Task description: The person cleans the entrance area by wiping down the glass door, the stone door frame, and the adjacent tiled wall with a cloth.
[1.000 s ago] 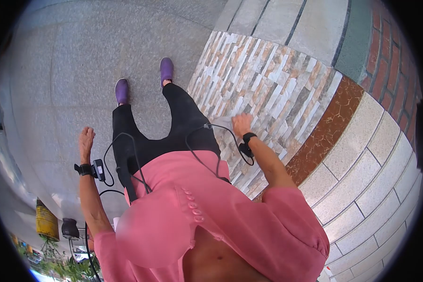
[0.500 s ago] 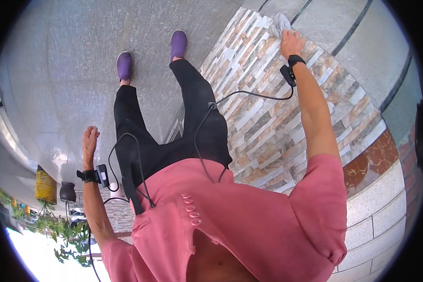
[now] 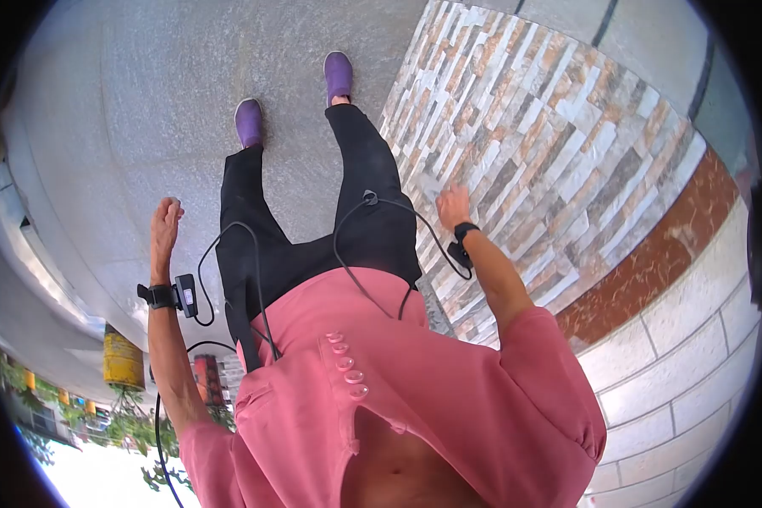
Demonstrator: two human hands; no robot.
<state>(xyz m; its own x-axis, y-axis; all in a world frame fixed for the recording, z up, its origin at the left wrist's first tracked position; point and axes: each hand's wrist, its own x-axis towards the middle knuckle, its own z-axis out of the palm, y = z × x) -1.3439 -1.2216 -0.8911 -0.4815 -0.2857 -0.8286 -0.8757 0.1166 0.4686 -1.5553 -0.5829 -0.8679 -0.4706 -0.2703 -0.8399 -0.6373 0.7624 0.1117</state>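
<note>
A grey cloth, blurred, lies against the stone-strip patterned tile surface beside my right leg. My right hand is closed on the cloth near the surface's left edge. Held out at my left side, my left hand has its fingers loosely curled together, and nothing shows in it. Each wrist wears a black strap with a small device, and black cables run from them across my body.
I stand on a grey concrete floor in purple shoes. A brown marbled band and white brickwork border the tiles at right. At lower left are a yellow container and green plants.
My right hand has drawn the cloth from the tiles' far edge back toward my body and leftward. My left hand has stayed nearly in place, while the whole view has shifted slightly.
</note>
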